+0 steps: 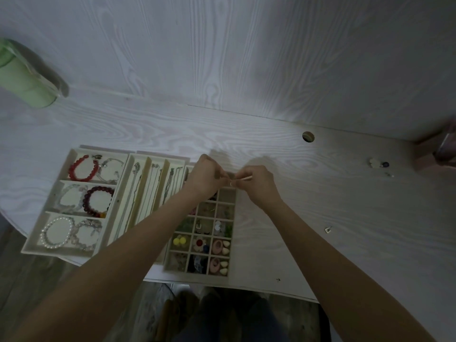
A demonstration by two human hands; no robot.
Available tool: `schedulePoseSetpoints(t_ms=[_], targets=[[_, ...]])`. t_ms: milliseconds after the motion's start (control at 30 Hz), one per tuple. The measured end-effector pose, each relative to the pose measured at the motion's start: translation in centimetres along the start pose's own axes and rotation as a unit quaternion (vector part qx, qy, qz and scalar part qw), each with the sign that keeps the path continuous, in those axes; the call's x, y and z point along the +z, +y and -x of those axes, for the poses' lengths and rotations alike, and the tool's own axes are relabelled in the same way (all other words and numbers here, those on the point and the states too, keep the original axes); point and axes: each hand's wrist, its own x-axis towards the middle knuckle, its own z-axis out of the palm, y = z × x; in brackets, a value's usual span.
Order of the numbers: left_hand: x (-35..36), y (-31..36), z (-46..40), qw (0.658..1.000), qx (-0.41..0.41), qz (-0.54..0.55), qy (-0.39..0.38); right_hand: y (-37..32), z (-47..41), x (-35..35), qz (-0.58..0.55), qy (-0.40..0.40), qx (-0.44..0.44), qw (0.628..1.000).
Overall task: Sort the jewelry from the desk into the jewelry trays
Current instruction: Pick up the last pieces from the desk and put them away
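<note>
Both hands met above the far edge of the gridded tray (223, 272): the left hand (206, 177) and right hand (256, 183) each kept a pinching grip on a small ring-like piece (231, 184). Loose jewelry (377, 163) lay near the surface's (320, 193) right edge, with bare room between.

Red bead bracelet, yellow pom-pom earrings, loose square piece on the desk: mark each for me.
Red bead bracelet (82, 169): head view, on its left arc of beads.
Yellow pom-pom earrings (179, 241): head view, between the pom-poms.
Loose square piece (328, 229): head view, its centre.

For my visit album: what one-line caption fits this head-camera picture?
Both hands, left and right, pinch a small ring above the gridded jewelry tray on the desk.
</note>
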Motion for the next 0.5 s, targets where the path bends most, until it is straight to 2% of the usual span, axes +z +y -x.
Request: schedulePoseSetpoints(t_ms=[100, 167, 300, 400, 500], targets=[[0.7, -0.5, -0.1, 0.999, -0.009, -0.047, 0.021, 0.2, -0.4, 1.0, 0.114, -0.011, -0.047, 0.992], [1.0, -0.7, -0.1, 0.996, -0.001, -0.08, 0.035, 0.3, -0.4, 1.7, 0.15, 0.0, -0.044, 0.988], [1.2, -0.5, -0.1, 0.984, 0.028, -0.171, 0.032, -0.1, -0.1, 2.8, 0.009, 0.067, 0.03, 0.997], [1.3, -0.2, -0.4, 0.972, 0.049, -0.229, 0.028, -0.2, -0.3, 3.1, 0.001, 0.077, 0.039, 0.996], [1.5, 0.1, -0.7, 0.964, 0.05, -0.258, 0.023, 0.0, -0.9, 3.4, 0.065, 0.076, 0.017, 0.995]])
